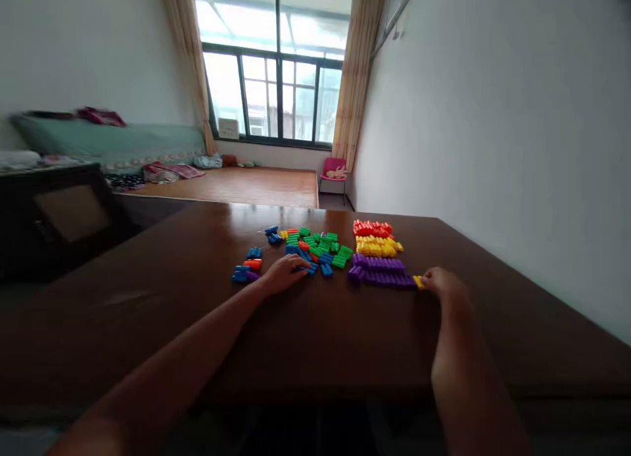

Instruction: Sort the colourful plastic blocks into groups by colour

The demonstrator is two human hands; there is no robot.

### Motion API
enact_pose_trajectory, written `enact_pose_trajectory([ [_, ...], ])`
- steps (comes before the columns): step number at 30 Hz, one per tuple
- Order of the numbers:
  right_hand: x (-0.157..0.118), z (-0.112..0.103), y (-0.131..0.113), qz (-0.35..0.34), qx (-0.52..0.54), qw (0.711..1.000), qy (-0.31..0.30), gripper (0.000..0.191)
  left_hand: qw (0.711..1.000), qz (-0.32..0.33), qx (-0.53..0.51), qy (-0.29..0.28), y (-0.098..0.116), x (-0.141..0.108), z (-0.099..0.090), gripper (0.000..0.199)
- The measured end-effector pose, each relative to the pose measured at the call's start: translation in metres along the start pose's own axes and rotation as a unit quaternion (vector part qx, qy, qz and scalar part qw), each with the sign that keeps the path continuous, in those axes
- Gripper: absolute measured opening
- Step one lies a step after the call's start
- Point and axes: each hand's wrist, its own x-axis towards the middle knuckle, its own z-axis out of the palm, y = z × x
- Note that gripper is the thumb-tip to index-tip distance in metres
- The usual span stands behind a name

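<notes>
My right hand [440, 282] pinches a yellow plastic toy block [419, 282] at the right end of the front purple row [387, 278]. Left of that, my left hand [284, 273] rests on the table with its fingers closed around the edge of a blue block [310, 269]. Just beyond those fingers lies a loose pile of green blocks [323, 244] mixed with blue, red and yellow ones. On the right, a yellow group [377, 246] sits behind the purple rows, and a red group [372, 228] behind the yellow.
Several blue, orange and purple blocks [254, 253] lie left of my left hand. The dark brown table [325, 338] runs close along the white wall [493, 127] at right. Beyond it are a wooden platform [246, 183], a pink chair [334, 163] and a dark cabinet [64, 206].
</notes>
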Motion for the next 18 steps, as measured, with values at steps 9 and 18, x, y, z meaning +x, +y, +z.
enact_pose_trajectory([
  [9, 0.004, 0.006, -0.009, -0.076, 0.113, 0.966, 0.219, 0.030, 1.000, 0.004, 0.000, -0.008, -0.003, 0.000, 0.001, 0.022],
  [18, 0.034, 0.001, -0.032, -0.175, 0.317, 0.897, 0.254, 0.040, 0.999, 0.010, -0.018, -0.028, 0.002, 0.000, 0.004, 0.021],
])
